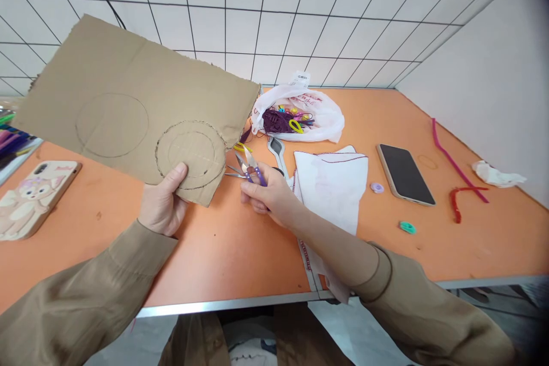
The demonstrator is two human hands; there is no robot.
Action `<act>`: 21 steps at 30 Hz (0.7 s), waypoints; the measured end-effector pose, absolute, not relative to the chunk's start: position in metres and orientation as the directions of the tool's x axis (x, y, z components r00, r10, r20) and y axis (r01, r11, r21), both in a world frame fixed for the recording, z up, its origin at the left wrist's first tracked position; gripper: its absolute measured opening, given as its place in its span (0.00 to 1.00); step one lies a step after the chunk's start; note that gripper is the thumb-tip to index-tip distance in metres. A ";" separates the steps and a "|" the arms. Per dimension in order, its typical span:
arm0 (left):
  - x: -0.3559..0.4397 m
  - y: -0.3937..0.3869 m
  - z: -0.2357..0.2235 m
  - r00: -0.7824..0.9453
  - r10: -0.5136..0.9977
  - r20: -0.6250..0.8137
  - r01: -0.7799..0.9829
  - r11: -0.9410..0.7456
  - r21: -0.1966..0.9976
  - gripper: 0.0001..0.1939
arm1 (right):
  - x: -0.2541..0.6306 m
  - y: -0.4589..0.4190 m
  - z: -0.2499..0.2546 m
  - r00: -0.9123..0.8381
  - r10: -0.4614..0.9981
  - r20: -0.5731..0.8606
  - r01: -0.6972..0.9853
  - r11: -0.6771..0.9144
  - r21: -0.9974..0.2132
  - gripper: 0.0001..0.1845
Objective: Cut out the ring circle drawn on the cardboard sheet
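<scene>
My left hand (165, 200) grips the lower edge of a brown cardboard sheet (128, 68), thumb on its face, raised above the table. Two pencilled round shapes show on the sheet. The right-hand one has an inner ring and a rough, darker outline, with a slit running in from the sheet's right edge beside it. In my right hand (268, 191) is a pair of small purple-handled thread snips (251, 168), blades apart and pointing up, just right of the cardboard's edge. Behind that hand lie other metal blades, partly hidden.
A white plastic bag (326, 117) with purple yarn stands at the back. White cloth (332, 189) lies right of centre, near a dark-screened phone (405, 174), pipe cleaners (454, 154) and small clips (407, 227). A phone in a cartoon case (38, 197) lies at left.
</scene>
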State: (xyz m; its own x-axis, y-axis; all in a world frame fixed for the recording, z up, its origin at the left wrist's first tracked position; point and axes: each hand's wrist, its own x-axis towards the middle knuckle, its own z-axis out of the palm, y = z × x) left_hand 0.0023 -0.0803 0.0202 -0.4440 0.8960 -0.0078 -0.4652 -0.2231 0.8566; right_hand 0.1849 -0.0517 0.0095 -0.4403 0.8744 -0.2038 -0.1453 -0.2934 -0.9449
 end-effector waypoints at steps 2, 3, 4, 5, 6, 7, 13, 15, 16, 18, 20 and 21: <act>0.003 -0.080 0.020 -0.443 0.896 -0.011 -0.464 -0.219 0.858 0.29 | 0.184 -0.052 0.007 -0.413 0.890 -0.194 -0.102 -0.256 -0.961 0.13; 0.003 -0.080 0.020 -0.444 0.896 -0.012 -0.462 -0.217 0.860 0.29 | 0.185 -0.051 0.006 -0.414 0.893 -0.179 -0.101 -0.240 -0.966 0.13; 0.003 -0.080 0.020 -0.443 0.896 -0.011 -0.459 -0.216 0.862 0.29 | 0.185 -0.051 0.005 -0.426 0.890 -0.164 -0.109 -0.231 -0.967 0.13; 0.003 -0.080 0.021 -0.443 0.897 -0.009 -0.456 -0.216 0.863 0.29 | 0.186 -0.051 0.004 -0.444 0.883 -0.154 -0.122 -0.230 -0.965 0.13; 0.003 -0.080 0.021 -0.443 0.897 -0.004 -0.452 -0.219 0.865 0.29 | 0.186 -0.051 0.003 -0.461 0.875 -0.149 -0.136 -0.235 -0.962 0.13; 0.003 -0.080 0.021 -0.445 0.896 0.001 -0.450 -0.224 0.865 0.29 | 0.187 -0.051 0.003 -0.470 0.871 -0.144 -0.148 -0.239 -0.960 0.14; 0.000 -0.078 0.018 -0.468 0.884 -0.013 -0.431 -0.215 0.876 0.30 | 0.188 -0.053 0.012 -0.448 0.882 -0.144 -0.066 -0.194 -0.979 0.10; -0.001 -0.078 0.016 -0.477 0.879 -0.021 -0.424 -0.209 0.881 0.30 | 0.188 -0.054 0.016 -0.431 0.888 -0.157 -0.005 -0.176 -0.984 0.08; -0.001 -0.077 0.015 -0.474 0.880 -0.030 -0.428 -0.200 0.882 0.29 | 0.187 -0.055 0.017 -0.425 0.892 -0.155 0.016 -0.164 -0.986 0.08; -0.001 -0.077 0.014 -0.454 0.889 -0.066 -0.450 -0.164 0.878 0.28 | 0.187 -0.056 0.017 -0.433 0.892 -0.134 0.022 -0.138 -0.990 0.08; 0.000 -0.077 0.013 -0.424 0.897 -0.124 -0.485 -0.109 0.867 0.27 | 0.187 -0.057 0.017 -0.466 0.879 -0.100 0.008 -0.109 -0.994 0.07; 0.000 -0.077 0.013 -0.411 0.898 -0.155 -0.503 -0.081 0.860 0.26 | 0.188 -0.058 0.017 -0.483 0.871 -0.086 0.001 -0.097 -0.995 0.06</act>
State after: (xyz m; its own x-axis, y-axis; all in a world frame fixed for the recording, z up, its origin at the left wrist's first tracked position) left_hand 0.0003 -0.0767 0.0128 -0.4109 0.8984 -0.1554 -0.5032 -0.0813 0.8603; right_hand 0.1878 -0.0583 0.0173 -0.4833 0.8712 -0.0857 0.0011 -0.0972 -0.9953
